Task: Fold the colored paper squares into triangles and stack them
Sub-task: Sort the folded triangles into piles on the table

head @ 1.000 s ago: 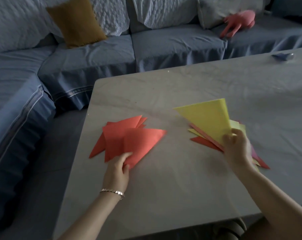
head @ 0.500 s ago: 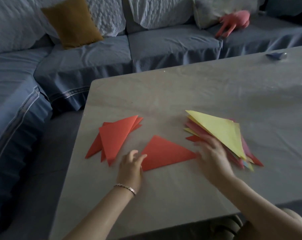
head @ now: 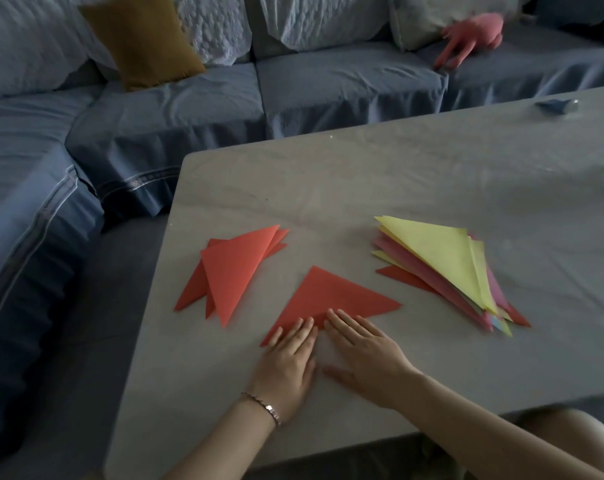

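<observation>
**Near edge, lower centre of frame.** Both forearms reach in from the bottom edge. The left hand (head: 286, 368), a bracelet (head: 263, 407) on its wrist, lies flat with its fingers straight and close together. The right hand (head: 361, 348) lies flat beside it, fingers likewise straight and the thumb spread out to the side. Neither hand holds anything. The fingertips of both rest on the near long edge of a single red triangle (head: 331, 296), which lies flat on the table (head: 362, 188) at centre frame.

**Step in hand.** Judged to be pressing down the crease of this folded sheet. The fold itself appears complete.

**Mid-table.** Left of centre lies a loose red pile (head: 234, 271) of triangles, fanned out and not squared. Right of centre is a thicker mixed stack (head: 445, 268) with yellow on top and pink and red beneath, its corners splayed. Both are well apart from the hands.

**Next move, as judged.** A thin sheet lying flat calls for one edge to be lifted with a fingertip. It would then be carried to a pile, the red one matching its colour, and laid with corners aligned.

**Far.** A small blue object (head: 556, 105) sits on the table at upper right. Beyond is a blue sofa (head: 328, 88) with a mustard cushion (head: 141, 39) at upper left and a pink toy (head: 473, 32) at upper right.
</observation>
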Motion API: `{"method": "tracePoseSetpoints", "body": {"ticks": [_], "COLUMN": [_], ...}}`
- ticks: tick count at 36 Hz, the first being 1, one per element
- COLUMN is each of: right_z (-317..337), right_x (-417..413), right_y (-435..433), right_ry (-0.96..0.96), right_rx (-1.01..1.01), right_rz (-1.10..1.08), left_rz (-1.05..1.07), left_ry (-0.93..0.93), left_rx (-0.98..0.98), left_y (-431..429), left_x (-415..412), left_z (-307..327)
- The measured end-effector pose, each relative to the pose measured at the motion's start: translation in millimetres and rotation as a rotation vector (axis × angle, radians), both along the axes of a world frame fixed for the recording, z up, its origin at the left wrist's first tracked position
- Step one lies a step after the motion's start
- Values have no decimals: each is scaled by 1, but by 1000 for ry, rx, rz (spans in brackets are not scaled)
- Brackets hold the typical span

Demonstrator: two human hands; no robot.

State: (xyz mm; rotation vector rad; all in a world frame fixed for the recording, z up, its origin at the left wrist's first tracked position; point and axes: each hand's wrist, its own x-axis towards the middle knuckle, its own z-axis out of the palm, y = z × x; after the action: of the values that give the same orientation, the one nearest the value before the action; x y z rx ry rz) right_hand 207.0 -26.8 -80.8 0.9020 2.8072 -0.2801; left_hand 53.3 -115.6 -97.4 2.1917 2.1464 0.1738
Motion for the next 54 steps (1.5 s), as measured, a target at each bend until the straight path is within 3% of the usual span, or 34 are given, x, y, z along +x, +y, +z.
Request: {"method": "tracePoseSetpoints", "body": {"ticks": [5, 15, 22, 28, 33, 40, 43, 48, 51, 54], "right_z": [1, 6, 22, 37, 31, 33, 31, 25, 33, 48], "right_x": [19, 69, 69, 35, 6, -13, -10, 2, 21, 43], "right_y": [9, 30, 35, 43, 55, 73, 72, 69, 73, 87], "right_ry": [13, -70, -92, 86, 28, -1, 34, 328, 658, 899], "right_rx": [-19, 5, 44, 156, -59, -336, -363, -326, -285, -213], "right_rz": [11, -167, -255, -478, -495, -644, -573, -505, -644, -835], "left_rz": [62, 210, 251, 332, 210, 232, 229, 296, 444, 682], "left_ry": [-23, -50, -82, -159, -174, -165, -152, -122, -89, -126], "left_rx": [20, -36, 229, 336, 125, 155, 187, 251, 300, 209], "left_y": [-14, -49, -44, -17, -1, 8, 5, 8, 15, 24], "left_x": [-15, -43, -39, -31, -25, -21, -20, -26, -38, -51], "left_z": [0, 2, 1, 18, 14, 9, 5, 12, 19, 27]}}
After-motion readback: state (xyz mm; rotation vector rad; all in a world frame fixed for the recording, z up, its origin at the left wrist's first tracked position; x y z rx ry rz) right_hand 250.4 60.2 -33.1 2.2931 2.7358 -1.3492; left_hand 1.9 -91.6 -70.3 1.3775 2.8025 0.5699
